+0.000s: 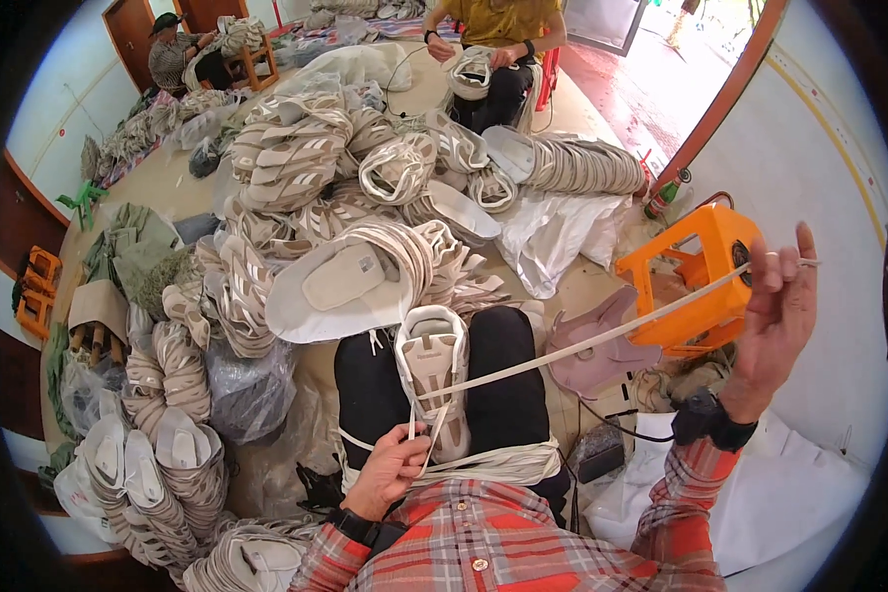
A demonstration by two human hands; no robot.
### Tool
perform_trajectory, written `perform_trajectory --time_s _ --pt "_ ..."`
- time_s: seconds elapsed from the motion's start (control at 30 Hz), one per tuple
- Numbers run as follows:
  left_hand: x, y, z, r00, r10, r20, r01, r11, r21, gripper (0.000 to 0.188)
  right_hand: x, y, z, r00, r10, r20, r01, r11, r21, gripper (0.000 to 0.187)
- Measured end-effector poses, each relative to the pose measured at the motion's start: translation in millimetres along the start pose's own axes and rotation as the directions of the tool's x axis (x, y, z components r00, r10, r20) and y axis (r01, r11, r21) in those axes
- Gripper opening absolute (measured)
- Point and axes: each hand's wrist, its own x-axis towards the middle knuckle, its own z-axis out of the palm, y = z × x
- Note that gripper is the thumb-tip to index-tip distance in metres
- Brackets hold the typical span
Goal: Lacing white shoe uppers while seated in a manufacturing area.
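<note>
1. Holding the shoe (431, 360) on the lap, between two black trouser legs (501, 380), with its toe toward the body and its opening toward the big pile of shoe parts (296, 158).
2. Holding the long pale lace (562, 354) out straight with the right hand (781, 306), caught between the fingers, with a short end poking out past them.
3. Pinching lace strands near the front of the shoe with the left hand (393, 469), fingers closed on them.
4. Could lose the lace from the right hand, with so little end left to grip.
5. Could tip or slide the shoe on the lap by tugging too hard to one side, with both hands busy on the lace.
6. Might rub or catch the lace on the orange stool (696, 232), just beside the right hand, by swinging low.
7. Might get in a tangle with the loose bundle of laces (508, 466) across the lap, by letting the long part drop.
</note>
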Motion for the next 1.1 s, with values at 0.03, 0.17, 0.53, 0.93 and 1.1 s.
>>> perform_trajectory --time_s 0.03,0.17,0.53,0.93,1.1 --pt "0 0 3 0.997 0.034 -0.071 -0.026 0.994 0.106 0.024 -2 4 14 0.999 -0.030 0.044 0.036 0.989 -0.145 0.021" --pt "-3 0 -8 0.983 0.082 0.162 -0.097 0.992 0.082 0.022 -3 13 12 0.991 -0.070 -0.117 0.001 0.861 -0.509 0.024" --pt "23 -1 -13 0.995 0.023 0.096 0.029 0.861 -0.507 0.026 119 -116 -209 0.790 -0.592 -0.160 0.296 0.597 -0.745 0.019" --pt "11 1 11 0.723 0.580 0.376 -0.326 -0.194 0.925 0.011 -154 176 -16 0.775 0.441 0.452 0.277 0.406 -0.871 0.011" --pt "26 26 45 0.744 0.562 0.363 -0.469 0.051 0.882 0.022 -195 189 32 0.698 0.491 0.521 0.419 0.310 -0.853 0.008"
